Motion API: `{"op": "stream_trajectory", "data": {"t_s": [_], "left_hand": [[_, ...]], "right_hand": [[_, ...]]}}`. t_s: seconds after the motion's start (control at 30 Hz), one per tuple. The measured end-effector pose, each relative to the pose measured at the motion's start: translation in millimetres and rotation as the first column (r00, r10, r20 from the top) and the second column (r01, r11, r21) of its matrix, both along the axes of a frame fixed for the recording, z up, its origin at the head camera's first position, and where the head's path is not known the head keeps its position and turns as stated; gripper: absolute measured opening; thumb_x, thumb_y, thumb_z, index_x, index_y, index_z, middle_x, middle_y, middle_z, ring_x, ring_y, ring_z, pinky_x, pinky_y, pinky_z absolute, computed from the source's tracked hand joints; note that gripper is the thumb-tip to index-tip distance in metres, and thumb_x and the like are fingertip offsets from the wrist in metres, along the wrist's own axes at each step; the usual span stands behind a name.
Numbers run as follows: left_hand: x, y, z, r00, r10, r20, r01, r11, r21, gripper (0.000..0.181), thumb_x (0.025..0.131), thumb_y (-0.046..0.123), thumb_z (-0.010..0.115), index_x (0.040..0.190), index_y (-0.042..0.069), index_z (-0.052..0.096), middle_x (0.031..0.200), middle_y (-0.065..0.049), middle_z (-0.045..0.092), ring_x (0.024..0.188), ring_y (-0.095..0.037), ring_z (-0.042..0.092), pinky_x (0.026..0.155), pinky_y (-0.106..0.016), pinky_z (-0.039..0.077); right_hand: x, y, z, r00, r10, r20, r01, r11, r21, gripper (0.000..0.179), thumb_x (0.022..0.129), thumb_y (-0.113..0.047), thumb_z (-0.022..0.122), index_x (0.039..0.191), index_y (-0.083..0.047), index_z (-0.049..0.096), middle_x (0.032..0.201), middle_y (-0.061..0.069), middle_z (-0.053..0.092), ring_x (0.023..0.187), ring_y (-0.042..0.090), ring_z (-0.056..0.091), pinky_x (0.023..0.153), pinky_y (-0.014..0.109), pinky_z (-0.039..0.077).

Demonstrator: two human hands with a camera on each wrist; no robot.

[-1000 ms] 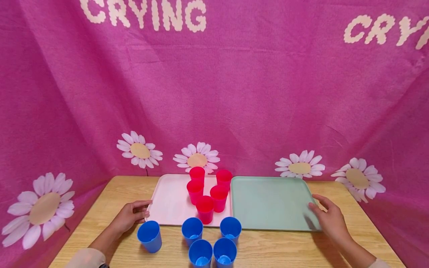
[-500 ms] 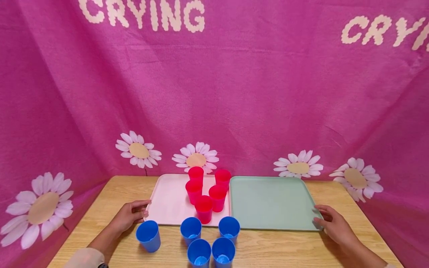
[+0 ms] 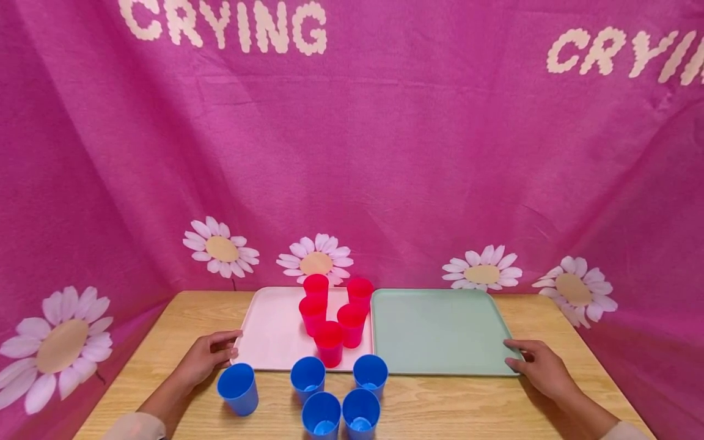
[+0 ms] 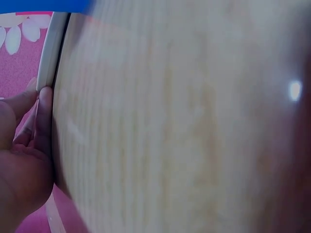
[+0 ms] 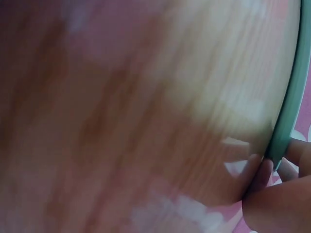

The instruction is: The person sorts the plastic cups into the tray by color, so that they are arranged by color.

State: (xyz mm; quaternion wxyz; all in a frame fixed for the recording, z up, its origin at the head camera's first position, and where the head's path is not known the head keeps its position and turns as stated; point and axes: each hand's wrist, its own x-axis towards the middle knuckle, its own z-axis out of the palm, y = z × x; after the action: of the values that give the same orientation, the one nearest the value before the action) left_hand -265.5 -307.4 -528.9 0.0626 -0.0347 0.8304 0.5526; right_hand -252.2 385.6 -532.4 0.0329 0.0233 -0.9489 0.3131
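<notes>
Blue cups (image 3: 238,391), five: upright, near side of the pink tray (image 3: 269,342), one just beside the left hand (image 3: 200,360), four grouped in front. Red cups (image 3: 329,348), five: upright on that tray's right half. Left hand: pinches its left rim. Green tray (image 3: 440,333): adjoining, right; right rim pinched by the right hand (image 3: 541,371), nearer the near corner than a second ago. Surface (image 3: 148,345): wood-grained. Far side: magenta cloth (image 3: 385,153), daisies, lettering "CRYING".
</notes>
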Motion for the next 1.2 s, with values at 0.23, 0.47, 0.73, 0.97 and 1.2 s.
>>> {"op": "stream_trajectory", "data": {"t_s": [0.23, 0.47, 0.73, 0.97, 1.2], "left_hand": [[4.4, 1.2, 0.5, 1.0, 0.007, -0.027, -0.007, 1.0, -0.001, 0.048, 0.096, -0.002, 0.069, 0.141, -0.009, 0.055, 0.114, -0.018, 0.066, 0.089, -0.019, 0.063, 0.073, -0.024, 0.061], [16.6, -3.2, 4.3, 1.0, -0.02, -0.011, 0.02, 1.0, 0.003, 0.051, 0.099, 0.007, 0.069, 0.143, -0.012, 0.051, 0.127, -0.026, 0.065, 0.103, -0.023, 0.068, 0.084, -0.029, 0.062], [45.3, 5.7, 20.0, 1.0, 0.0, 0.004, -0.001, 0.999, 0.052, 0.055, 0.105, 0.018, 0.062, 0.15, -0.009, 0.045, 0.148, -0.029, 0.052, 0.125, -0.027, 0.062, 0.092, -0.026, 0.058], [70.6, 14.3, 32.2, 0.999, -0.037, -0.019, 0.039, 0.993, 0.114, 0.058, 0.11, 0.029, 0.052, 0.156, -0.003, 0.039, 0.158, -0.022, 0.044, 0.135, -0.012, 0.05, 0.095, -0.012, 0.045], [85.2, 19.3, 31.5, 0.992, -0.122, -0.039, 0.127, 0.98, 0.156, 0.065, 0.106, 0.026, 0.06, 0.159, 0.0, 0.034, 0.159, -0.023, 0.042, 0.128, 0.003, 0.053, 0.099, -0.019, 0.052]], "right_hand": [[3.0, -2.5, 3.9, 1.0, 0.009, -0.01, -0.009, 0.999, 0.032, 0.04, 0.092, -0.016, 0.077, 0.126, 0.005, 0.069, 0.122, 0.032, 0.062, 0.109, 0.045, 0.062, 0.095, 0.062, 0.051], [2.5, -5.7, 5.5, 1.0, -0.003, 0.014, 0.002, 0.999, 0.034, 0.041, 0.093, -0.016, 0.077, 0.127, 0.005, 0.068, 0.122, 0.033, 0.061, 0.109, 0.045, 0.061, 0.095, 0.063, 0.05], [4.1, -5.6, 7.1, 1.0, -0.013, -0.001, 0.013, 0.999, 0.031, 0.041, 0.093, -0.014, 0.077, 0.127, 0.006, 0.068, 0.121, 0.033, 0.061, 0.108, 0.047, 0.061, 0.096, 0.064, 0.05], [3.3, -5.7, 5.8, 1.0, -0.003, -0.019, 0.004, 0.999, 0.045, 0.039, 0.092, -0.013, 0.077, 0.125, 0.006, 0.069, 0.12, 0.033, 0.062, 0.108, 0.046, 0.062, 0.095, 0.064, 0.05], [2.9, -6.1, 6.3, 1.0, -0.005, -0.017, 0.006, 0.998, 0.056, 0.04, 0.092, -0.014, 0.078, 0.126, 0.006, 0.068, 0.12, 0.033, 0.062, 0.107, 0.046, 0.062, 0.095, 0.063, 0.05]]}}
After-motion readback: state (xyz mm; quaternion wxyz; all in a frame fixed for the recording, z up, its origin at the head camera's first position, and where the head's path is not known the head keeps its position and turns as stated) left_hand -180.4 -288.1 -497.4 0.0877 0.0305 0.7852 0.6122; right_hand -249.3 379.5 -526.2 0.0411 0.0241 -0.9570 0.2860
